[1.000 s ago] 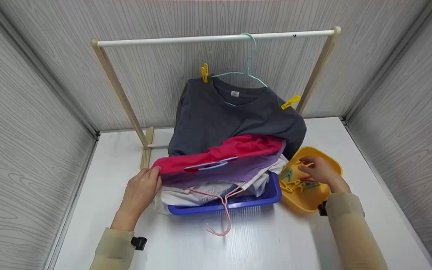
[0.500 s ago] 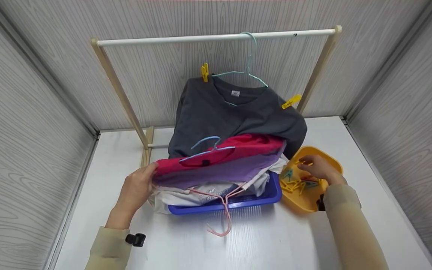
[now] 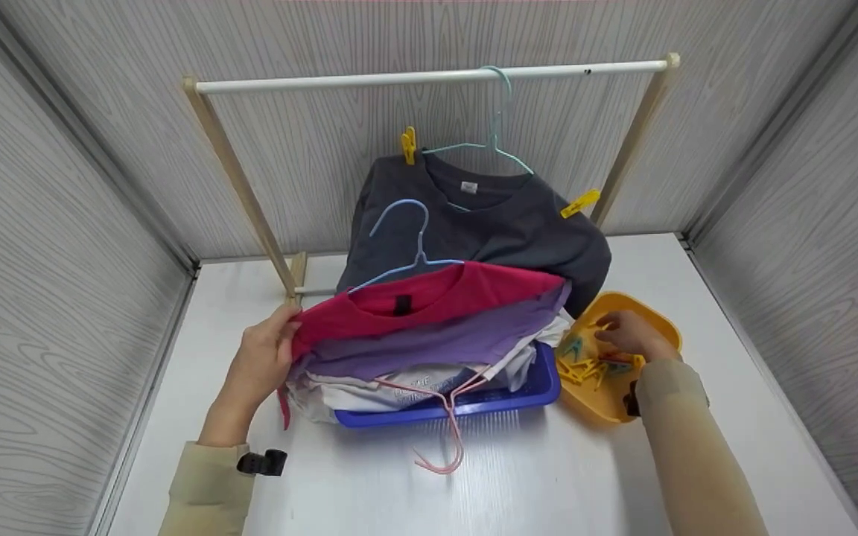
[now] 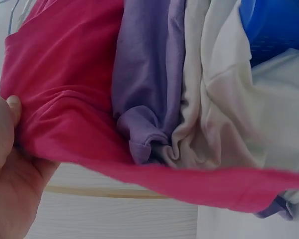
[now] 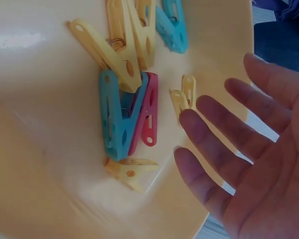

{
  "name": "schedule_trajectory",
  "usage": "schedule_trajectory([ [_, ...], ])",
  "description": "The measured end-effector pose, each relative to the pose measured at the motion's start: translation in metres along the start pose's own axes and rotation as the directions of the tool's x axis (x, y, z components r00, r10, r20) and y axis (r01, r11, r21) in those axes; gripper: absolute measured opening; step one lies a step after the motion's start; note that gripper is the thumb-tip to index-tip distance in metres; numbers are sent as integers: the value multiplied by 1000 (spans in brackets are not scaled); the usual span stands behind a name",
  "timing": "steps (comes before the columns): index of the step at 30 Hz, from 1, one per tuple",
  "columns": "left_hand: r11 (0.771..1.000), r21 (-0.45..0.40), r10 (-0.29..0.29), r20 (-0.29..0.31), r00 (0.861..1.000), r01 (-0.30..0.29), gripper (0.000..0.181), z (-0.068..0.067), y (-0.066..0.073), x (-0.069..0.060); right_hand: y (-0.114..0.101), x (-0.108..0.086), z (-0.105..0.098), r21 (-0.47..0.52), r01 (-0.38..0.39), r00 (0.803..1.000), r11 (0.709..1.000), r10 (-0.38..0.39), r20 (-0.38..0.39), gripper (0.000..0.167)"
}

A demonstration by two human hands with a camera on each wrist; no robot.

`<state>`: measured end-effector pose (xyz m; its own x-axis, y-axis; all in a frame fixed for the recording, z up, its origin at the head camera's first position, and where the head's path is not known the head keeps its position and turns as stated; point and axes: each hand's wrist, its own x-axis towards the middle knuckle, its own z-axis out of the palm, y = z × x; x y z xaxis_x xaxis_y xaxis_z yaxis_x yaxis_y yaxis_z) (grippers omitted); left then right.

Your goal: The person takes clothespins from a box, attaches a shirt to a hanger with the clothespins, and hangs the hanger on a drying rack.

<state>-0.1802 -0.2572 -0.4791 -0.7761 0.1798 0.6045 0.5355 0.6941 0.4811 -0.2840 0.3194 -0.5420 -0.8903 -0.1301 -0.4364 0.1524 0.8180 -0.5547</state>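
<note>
A red shirt [image 3: 507, 281] on a blue hanger [image 3: 420, 257] lies over a purple garment [image 3: 377, 356] and white clothes. My left hand [image 3: 258, 361] pinches the red shirt's left shoulder between thumb and fingers; in the left wrist view the red cloth [image 4: 65, 89] stretches away from the thumb. My right hand [image 3: 631, 333] is over the yellow basin [image 3: 660, 316], holding nothing. In the right wrist view its fingers [image 5: 214, 149] are spread and relaxed, apart from the clothespins. Blue, red and yellow clothespins [image 5: 117, 119] lie in the basin.
A dark grey T-shirt [image 3: 429, 216] hangs from the white rod [image 3: 339, 80] on a green hanger, with yellow clothespins at both shoulders. Below the clothes is a blue basket [image 3: 503, 402]. A pink hanger [image 3: 453, 435] sticks out over its front edge.
The blue hanger's hook has swung up from lying flat to standing over the grey T-shirt. My left hand has moved left and up with the red shirt's shoulder. The right hand stays over the basin.
</note>
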Motion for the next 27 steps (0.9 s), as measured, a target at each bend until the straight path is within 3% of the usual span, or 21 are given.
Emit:
schedule_trajectory([
  [6,999,25,-23,-5,1000,24,10,4,2,-1,5,2,0,-23,-14,1000,1000,14,2,45],
  [14,994,106,-30,17,999,28,10,6,7,-2,3,4,6,35,-109,994,993,108,28,49],
  [19,994,106,-15,9,1000,14,11,7,7,-1,-2,8,12,0,-107,994,994,107,19,47],
  [27,996,85,11,5,1000,-11,9,7,4,-2,-7,11,19,-120,-14,1000,993,14,2,45],
])
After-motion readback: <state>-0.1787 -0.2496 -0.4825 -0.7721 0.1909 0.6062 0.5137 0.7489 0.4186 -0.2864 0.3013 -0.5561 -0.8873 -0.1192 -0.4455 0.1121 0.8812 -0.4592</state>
